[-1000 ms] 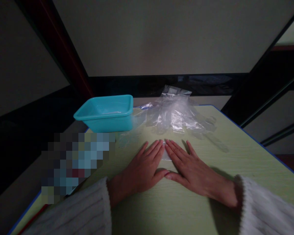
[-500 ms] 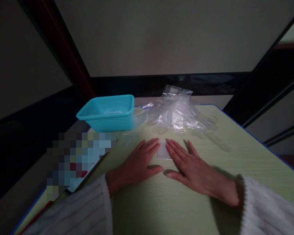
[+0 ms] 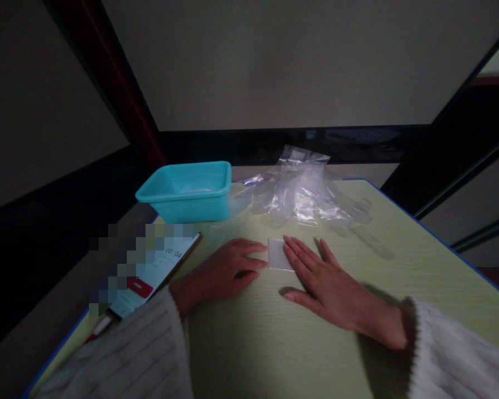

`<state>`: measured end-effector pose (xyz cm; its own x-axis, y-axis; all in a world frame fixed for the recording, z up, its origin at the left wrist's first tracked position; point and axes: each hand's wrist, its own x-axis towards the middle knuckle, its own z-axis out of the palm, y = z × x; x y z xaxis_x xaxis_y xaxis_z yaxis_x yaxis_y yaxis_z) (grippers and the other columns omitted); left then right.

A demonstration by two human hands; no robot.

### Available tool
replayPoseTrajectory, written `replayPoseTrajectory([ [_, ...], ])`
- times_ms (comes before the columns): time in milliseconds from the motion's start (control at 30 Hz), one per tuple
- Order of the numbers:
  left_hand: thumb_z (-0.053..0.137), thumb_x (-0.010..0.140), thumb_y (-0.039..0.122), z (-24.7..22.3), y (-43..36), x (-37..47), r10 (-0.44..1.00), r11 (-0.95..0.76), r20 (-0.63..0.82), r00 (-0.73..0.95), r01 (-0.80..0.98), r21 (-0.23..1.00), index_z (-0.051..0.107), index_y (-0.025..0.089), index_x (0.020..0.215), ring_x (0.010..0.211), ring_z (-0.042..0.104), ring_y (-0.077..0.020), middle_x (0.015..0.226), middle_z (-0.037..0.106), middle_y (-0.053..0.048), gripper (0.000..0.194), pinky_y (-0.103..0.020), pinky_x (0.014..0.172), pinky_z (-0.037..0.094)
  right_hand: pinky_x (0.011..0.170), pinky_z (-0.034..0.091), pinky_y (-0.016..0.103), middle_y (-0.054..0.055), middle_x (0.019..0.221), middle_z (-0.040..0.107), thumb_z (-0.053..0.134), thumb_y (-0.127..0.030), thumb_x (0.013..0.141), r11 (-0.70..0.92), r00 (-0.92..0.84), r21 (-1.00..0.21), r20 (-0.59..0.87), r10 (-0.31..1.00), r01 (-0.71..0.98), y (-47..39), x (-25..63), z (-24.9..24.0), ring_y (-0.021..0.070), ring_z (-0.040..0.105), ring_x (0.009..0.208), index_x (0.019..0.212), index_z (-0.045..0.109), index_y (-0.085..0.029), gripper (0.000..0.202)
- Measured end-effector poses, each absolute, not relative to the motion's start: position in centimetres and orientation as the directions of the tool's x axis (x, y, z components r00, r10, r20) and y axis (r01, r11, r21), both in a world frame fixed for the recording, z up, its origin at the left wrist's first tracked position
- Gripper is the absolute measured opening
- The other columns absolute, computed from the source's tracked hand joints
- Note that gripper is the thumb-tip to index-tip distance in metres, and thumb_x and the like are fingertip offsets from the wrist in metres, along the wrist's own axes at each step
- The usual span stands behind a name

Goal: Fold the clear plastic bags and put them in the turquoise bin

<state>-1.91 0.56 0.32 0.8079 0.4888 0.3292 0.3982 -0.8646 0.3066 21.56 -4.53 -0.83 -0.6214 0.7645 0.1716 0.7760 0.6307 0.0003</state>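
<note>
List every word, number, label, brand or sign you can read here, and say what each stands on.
"0:04" – on the phone screen; the character before it is unclear.
Small marks below those digits and on the red button: too blurred to read.
The pixelated part of the screen: illegible.
No lettering can be made out on the translucent square, plastic bags or teal basin.

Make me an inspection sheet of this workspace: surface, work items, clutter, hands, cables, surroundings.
Surface: pale yellow-green table, blue-edged.
Job's things: small whitish square sheet, lying flat.
Clutter: heaped clear plastic beyond the sheet; turquoise basin; phone, partly pixelated.
Hands: right hand flat, fingers over the sheet's right part; left hand at its left edge, contact unclear.
Cables: white-and-red piece by the phone, possibly a cable.
Surroundings: greyish panel behind the table.
</note>
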Motion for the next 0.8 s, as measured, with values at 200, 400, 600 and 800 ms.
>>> replayPoseTrajectory([
  [200,0.055,0.081,0.015,0.47,0.42,-1.93,0.482,-0.868,0.295,0.825,0.402,0.293,0.066,0.017,0.104,0.113,0.052,-0.0229,0.124,0.057,-0.012,0.026,-0.040,0.096,0.040,0.098,0.025,0.064,0.020,0.143,0.029,0.023,-0.057,0.091,0.646,-0.640,0.032,0.176,0.748,0.763,-4.57,21.56,-0.68,0.0328,0.025,0.132,0.140,0.029,-0.019,0.063],
  [400,0.054,0.083,0.017,0.83,0.27,-2.06,0.506,-0.851,0.247,0.826,0.432,0.300,0.066,0.019,0.105,0.116,0.050,-0.0231,0.126,0.055,-0.011,0.025,-0.041,0.098,0.039,0.097,0.025,0.064,0.020,0.143,0.030,0.026,-0.056,0.090,0.649,-0.643,0.031,0.180,0.744,0.760,-4.46,21.58,-0.80,0.0334,0.026,0.132,0.140,0.028,-0.024,0.059],
  [600,0.046,0.088,0.020,0.84,0.33,-2.31,0.482,-0.863,0.259,0.837,0.401,0.309,0.066,0.020,0.104,0.116,0.049,-0.0224,0.127,0.053,-0.011,0.026,-0.040,0.097,0.039,0.097,0.025,0.064,0.021,0.142,0.032,0.027,-0.055,0.091,0.653,-0.644,0.025,0.195,0.740,0.757,-4.52,21.62,-0.72,0.0334,0.026,0.132,0.140,0.030,-0.024,0.058],
  [800,0.046,0.087,0.017,1.06,0.17,-2.28,0.475,-0.866,0.264,0.839,0.394,0.307,0.068,0.021,0.102,0.116,0.049,-0.0233,0.131,0.050,-0.012,0.026,-0.041,0.096,0.039,0.097,0.025,0.064,0.021,0.143,0.029,0.027,-0.055,0.091,0.649,-0.640,0.007,0.171,0.749,0.761,-4.54,21.55,-0.59,0.0334,0.025,0.132,0.140,0.029,-0.023,0.058],
])
